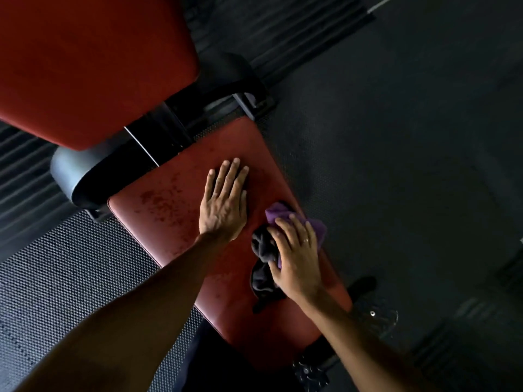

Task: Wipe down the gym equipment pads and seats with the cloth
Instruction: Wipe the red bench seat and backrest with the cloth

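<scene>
Gripping a bunched purple and black cloth (pixel 263 247), the right hand (pixel 297 256) curls its fingers round it and presses it on the red seat (pixel 169 207), near the seat's right edge. Just left of it and slightly farther on, the left hand (pixel 223 199) lies flat on the seat, fingers straight. Beyond both hands, past a dark frame (pixel 167 128), sits the red back pad (pixel 85 66).

The left hand (pixel 223 202) lies flat, palm down, fingers (pixel 226 176) straight and close together, its bare forearm (pixel 158 281) stretched forward. The right hand (pixel 297 258) sits just beside it, fingers curled over a bunched cloth (pixel 278 215), a ring (pixel 305 240) on one finger.
</scene>
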